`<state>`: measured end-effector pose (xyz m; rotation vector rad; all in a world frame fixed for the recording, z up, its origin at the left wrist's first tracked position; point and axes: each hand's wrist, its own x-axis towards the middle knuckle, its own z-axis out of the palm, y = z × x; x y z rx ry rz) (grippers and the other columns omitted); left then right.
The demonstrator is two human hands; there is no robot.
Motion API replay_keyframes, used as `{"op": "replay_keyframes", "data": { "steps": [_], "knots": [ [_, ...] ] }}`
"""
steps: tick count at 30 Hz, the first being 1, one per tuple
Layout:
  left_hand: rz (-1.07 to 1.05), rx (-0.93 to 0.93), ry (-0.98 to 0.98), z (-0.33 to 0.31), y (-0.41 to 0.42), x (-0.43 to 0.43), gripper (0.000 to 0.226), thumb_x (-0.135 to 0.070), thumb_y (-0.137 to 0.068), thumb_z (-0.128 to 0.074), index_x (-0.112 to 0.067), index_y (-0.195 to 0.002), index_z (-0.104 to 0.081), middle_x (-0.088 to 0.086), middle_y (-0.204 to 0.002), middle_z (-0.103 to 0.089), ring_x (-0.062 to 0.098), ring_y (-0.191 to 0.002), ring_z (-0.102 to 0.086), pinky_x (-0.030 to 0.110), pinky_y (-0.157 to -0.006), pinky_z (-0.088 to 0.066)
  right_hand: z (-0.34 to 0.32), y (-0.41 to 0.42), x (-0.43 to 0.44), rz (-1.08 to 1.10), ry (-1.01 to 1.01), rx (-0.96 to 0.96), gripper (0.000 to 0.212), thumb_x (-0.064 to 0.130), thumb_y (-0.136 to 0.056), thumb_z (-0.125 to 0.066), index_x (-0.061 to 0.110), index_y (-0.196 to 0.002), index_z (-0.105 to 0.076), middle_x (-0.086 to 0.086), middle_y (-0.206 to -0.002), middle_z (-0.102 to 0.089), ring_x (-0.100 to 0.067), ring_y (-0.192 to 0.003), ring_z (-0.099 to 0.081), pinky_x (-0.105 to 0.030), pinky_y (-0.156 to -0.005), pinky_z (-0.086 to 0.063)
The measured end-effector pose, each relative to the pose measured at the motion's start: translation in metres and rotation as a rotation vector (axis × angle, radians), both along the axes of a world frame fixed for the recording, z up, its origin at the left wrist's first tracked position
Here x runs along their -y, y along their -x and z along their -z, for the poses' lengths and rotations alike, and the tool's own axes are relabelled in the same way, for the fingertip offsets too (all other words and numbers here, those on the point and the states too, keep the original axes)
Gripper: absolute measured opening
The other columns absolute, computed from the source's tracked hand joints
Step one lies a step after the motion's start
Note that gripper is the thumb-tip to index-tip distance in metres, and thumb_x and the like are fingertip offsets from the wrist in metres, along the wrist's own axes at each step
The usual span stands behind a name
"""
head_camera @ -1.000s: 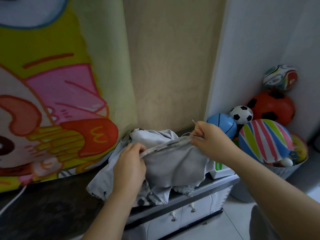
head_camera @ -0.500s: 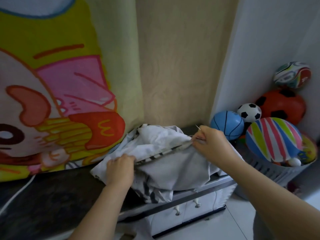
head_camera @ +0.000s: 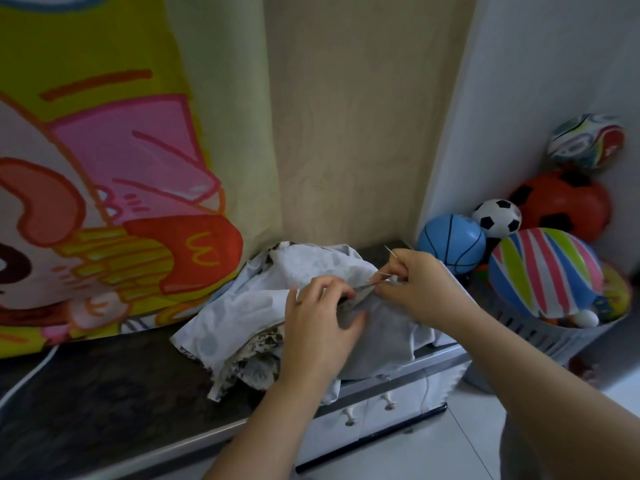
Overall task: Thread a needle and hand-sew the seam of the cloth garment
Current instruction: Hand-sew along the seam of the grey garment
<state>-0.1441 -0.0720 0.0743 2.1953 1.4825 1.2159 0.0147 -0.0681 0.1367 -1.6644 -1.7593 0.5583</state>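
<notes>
Garment (head_camera: 263,306) is found bunched on the dark worktop (head_camera: 104,393), against the wall. A second ago the seam (head_camera: 363,288) was held stretched between hands set well apart. Now the left hand (head_camera: 320,320) is seen brought in along it, its grip pinched on the folded edge just beside the right hand (head_camera: 420,289). The right grip is closed on the needle (head_camera: 390,252), whose tip is pointed up and away, clear of the cloth. Thread cannot be made out. A short span is judged readied for the next stitch.
</notes>
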Motion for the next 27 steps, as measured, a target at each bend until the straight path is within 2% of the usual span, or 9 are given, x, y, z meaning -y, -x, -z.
{"op": "replay_keyframes", "data": {
  "steps": [2,6,15,17,20,22,24,25,27],
  "knots": [
    [-0.021,0.018,-0.031,-0.002,-0.006,-0.002,0.028,-0.052,-0.076,-0.055,-0.026,-0.082,-0.061,-0.012,-0.093,-0.061,0.008,-0.085,-0.057,0.054,-0.092,-0.046,-0.002,-0.001,0.001,-0.009,-0.001,-0.018,0.040,0.006,-0.078,-0.066,0.020,-0.057,-0.036,0.007,-0.078,-0.070,-0.025,-0.082,-0.064,-0.028,-0.065,-0.047],
    [-0.043,-0.006,-0.074,-0.003,-0.012,-0.006,0.024,-0.048,-0.077,-0.055,-0.025,-0.079,-0.061,-0.012,-0.087,-0.063,0.009,-0.079,-0.060,0.056,-0.089,-0.047,-0.004,-0.004,0.002,-0.014,0.013,-0.048,0.041,0.006,-0.079,-0.068,0.020,-0.058,-0.035,0.007,-0.070,-0.065,-0.026,-0.086,-0.066,-0.041,-0.076,-0.053],
    [0.059,0.076,-0.071,-0.007,-0.017,-0.012,0.023,-0.036,-0.083,-0.056,-0.017,-0.074,-0.067,-0.010,-0.077,-0.063,0.006,-0.074,-0.056,0.048,-0.084,-0.050,-0.005,-0.010,0.001,-0.057,0.019,-0.080,0.045,0.004,-0.077,-0.069,0.018,-0.058,-0.032,0.008,-0.070,-0.066,-0.028,-0.087,-0.065,-0.042,-0.078,-0.051],
    [0.141,0.092,-0.034,-0.009,-0.013,-0.013,0.025,-0.035,-0.086,-0.056,-0.016,-0.079,-0.071,-0.008,-0.081,-0.066,0.006,-0.076,-0.059,0.040,-0.080,-0.053,-0.007,-0.013,-0.001,-0.062,0.003,-0.071,0.045,0.003,-0.077,-0.070,0.017,-0.057,-0.031,0.006,-0.072,-0.068,-0.024,-0.085,-0.066,-0.039,-0.078,-0.051],
    [0.250,0.085,0.019,-0.011,-0.004,-0.016,0.017,-0.025,-0.089,-0.063,-0.013,-0.087,-0.075,-0.007,-0.085,-0.068,0.003,-0.081,-0.061,0.022,-0.078,-0.050,-0.010,-0.018,-0.001,-0.078,0.008,-0.064,0.047,0.001,-0.076,-0.071,0.015,-0.059,-0.029,0.004,-0.071,-0.067,-0.009,-0.079,-0.066,-0.023,-0.069,-0.049],
    [0.270,0.097,0.065,-0.014,0.001,-0.018,0.012,-0.019,-0.089,-0.065,-0.013,-0.088,-0.075,-0.011,-0.086,-0.067,0.001,-0.085,-0.061,0.012,-0.078,-0.046,-0.010,-0.019,-0.001,-0.089,0.049,-0.044,0.046,0.003,-0.077,-0.071,0.014,-0.061,-0.030,0.008,-0.065,-0.064,-0.007,-0.078,-0.066,-0.024,-0.069,-0.050],
    [0.266,0.122,0.114,-0.017,0.004,-0.019,0.009,-0.017,-0.087,-0.068,-0.013,-0.085,-0.076,-0.012,-0.085,-0.068,0.001,-0.085,-0.062,0.013,-0.078,-0.047,-0.008,-0.020,-0.001,-0.089,0.080,-0.042,0.044,0.004,-0.077,-0.072,0.014,-0.062,-0.032,0.012,-0.057,-0.061,-0.013,-0.080,-0.066,-0.033,-0.074,-0.052],
    [0.263,0.138,0.140,-0.018,0.004,-0.019,0.008,-0.017,-0.086,-0.069,-0.012,-0.083,-0.076,-0.011,-0.084,-0.069,0.001,-0.083,-0.063,0.016,-0.077,-0.048,-0.007,-0.021,-0.001,-0.089,0.094,-0.057,0.044,0.003,-0.077,-0.072,0.014,-0.062,-0.033,0.012,-0.056,-0.060,-0.010,-0.078,-0.067,-0.033,-0.074,-0.053],
    [0.246,0.180,0.206,-0.019,0.005,-0.019,0.006,-0.018,-0.083,-0.072,-0.014,-0.081,-0.076,-0.009,-0.081,-0.071,0.002,-0.079,-0.064,0.022,-0.077,-0.051,-0.005,-0.022,-0.002,-0.093,0.115,-0.103,0.043,0.002,-0.076,-0.072,0.014,-0.063,-0.033,0.009,-0.056,-0.059,0.003,-0.070,-0.065,-0.024,-0.070,-0.052]
  ]
}}
